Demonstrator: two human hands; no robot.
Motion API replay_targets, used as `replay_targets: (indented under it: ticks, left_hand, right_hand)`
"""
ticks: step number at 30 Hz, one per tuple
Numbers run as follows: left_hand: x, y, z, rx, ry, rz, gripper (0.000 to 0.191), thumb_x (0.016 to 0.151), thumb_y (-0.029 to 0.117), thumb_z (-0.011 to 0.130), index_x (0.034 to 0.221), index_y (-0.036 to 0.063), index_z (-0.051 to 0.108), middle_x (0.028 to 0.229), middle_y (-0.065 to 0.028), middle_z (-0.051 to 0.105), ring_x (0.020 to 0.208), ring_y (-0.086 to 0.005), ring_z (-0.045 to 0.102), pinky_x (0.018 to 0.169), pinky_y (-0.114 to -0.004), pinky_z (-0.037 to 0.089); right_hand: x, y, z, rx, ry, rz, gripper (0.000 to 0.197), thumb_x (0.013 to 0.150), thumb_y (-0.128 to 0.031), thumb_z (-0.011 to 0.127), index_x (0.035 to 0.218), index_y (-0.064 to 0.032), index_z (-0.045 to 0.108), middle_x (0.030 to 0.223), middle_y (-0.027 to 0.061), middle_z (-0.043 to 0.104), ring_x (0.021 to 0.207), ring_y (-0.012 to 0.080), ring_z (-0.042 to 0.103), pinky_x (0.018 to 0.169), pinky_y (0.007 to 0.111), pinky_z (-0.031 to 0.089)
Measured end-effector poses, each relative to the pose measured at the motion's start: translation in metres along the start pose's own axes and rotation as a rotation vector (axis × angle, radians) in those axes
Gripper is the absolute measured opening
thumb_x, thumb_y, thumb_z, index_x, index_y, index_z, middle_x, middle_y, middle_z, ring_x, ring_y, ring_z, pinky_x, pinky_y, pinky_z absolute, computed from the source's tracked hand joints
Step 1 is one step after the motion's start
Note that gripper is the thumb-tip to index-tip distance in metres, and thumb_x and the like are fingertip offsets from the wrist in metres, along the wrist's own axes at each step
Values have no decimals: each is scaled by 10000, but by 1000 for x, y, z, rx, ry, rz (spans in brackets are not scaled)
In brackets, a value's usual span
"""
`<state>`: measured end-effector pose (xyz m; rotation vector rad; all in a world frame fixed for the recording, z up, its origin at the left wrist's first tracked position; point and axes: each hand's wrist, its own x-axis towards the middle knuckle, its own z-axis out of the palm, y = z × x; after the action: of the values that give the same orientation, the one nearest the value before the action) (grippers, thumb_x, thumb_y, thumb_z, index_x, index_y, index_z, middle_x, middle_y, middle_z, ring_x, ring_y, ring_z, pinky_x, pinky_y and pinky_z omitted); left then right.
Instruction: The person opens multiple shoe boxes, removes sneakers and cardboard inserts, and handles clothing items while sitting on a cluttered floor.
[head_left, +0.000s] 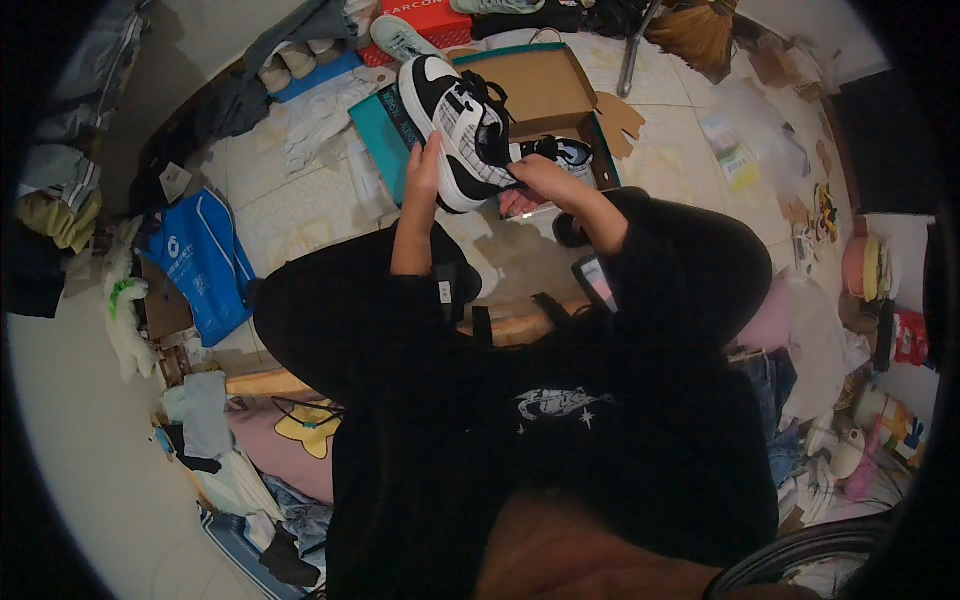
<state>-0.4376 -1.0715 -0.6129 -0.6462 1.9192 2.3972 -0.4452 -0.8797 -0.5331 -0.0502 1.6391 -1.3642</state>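
Note:
A black-and-white sneaker (469, 131) with black laces is up in front of me, its toe pointing away and to the left. My left hand (424, 169) lies along the outer side of its white sole. At the heel end, my right hand (541, 177) grips the edge of the shoe's collar. Behind the sneaker is an open cardboard shoebox (544, 79) with teal outer sides, its lid raised. A matching sneaker (574, 154) rests inside the box, partly covered by my right hand. Something pink (517, 202) shows just under that hand.
Light shoes (300, 60) and a red box (427, 26) stand at the far side. A broom (694, 34) is at the far right. To the left sits a blue bag (199, 262); clear plastic (765, 127) lies on the tiled floor at right.

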Motion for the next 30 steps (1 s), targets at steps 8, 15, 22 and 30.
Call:
replay_targets:
  ticks: [8, 15, 22, 30]
  left_hand:
    - [-33, 28, 15, 291, -127, -125, 672, 709, 446, 533, 1187, 46, 283, 1102, -136, 413, 918, -209, 442, 675, -332, 409]
    - [-36, 25, 8, 139, -163, 107, 591, 646, 190, 654, 1122, 28, 343, 1011, -89, 467, 797, -145, 485, 628, -258, 417]
    - [-39, 24, 19, 69, -215, 131, 336, 676, 115, 585, 985, 38, 477, 872, -20, 524, 756, -114, 518, 582, -239, 442]
    - [-42, 27, 25, 83, -176, -28, 483, 625, 138, 566, 1060, 32, 386, 903, -73, 512, 773, -134, 513, 530, -243, 449]
  right_hand:
    - [22, 19, 13, -793, 637, -320, 341, 696, -300, 448, 587, -1, 570, 549, 180, 532, 542, 321, 542, 532, 394, 445]
    - [13, 1, 20, -1156, 812, -645, 272, 693, -288, 488, 603, -36, 533, 554, 161, 528, 510, 319, 531, 488, 388, 438]
    - [-2, -17, 23, -1160, 815, -680, 257, 725, -293, 477, 651, -47, 500, 614, 122, 536, 573, 291, 537, 499, 380, 421]
    - [4, -15, 11, -1035, 686, -458, 373, 714, -398, 474, 730, -27, 513, 688, 165, 548, 603, 311, 533, 533, 395, 406]
